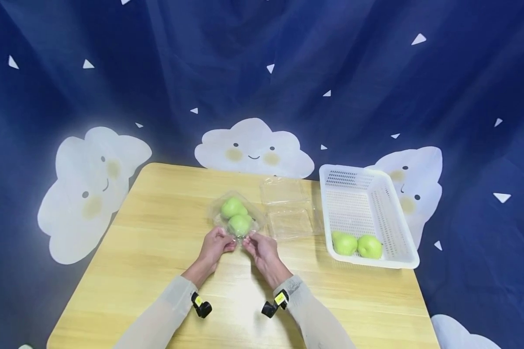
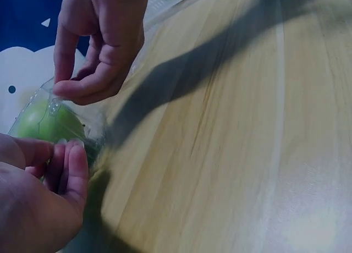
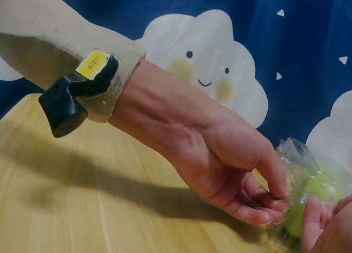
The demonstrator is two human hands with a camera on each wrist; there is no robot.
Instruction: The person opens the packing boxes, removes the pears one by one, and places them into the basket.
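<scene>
Two round green fruits lie one behind the other inside a clear plastic bag on the table. At the bag's near edge, my left hand pinches the plastic between thumb and fingers. Close beside it, my right hand pinches the same edge. In the left wrist view the left hand is at lower left and the right hand above it, with the clear film stretched around the fruit. The right wrist view shows the left hand from the side, gripping the film.
Flat clear plastic bags lie on the wooden table just right of the filled one. Farther right stands a white perforated basket with two green fruits at its near end. A blue curtain hangs behind the table.
</scene>
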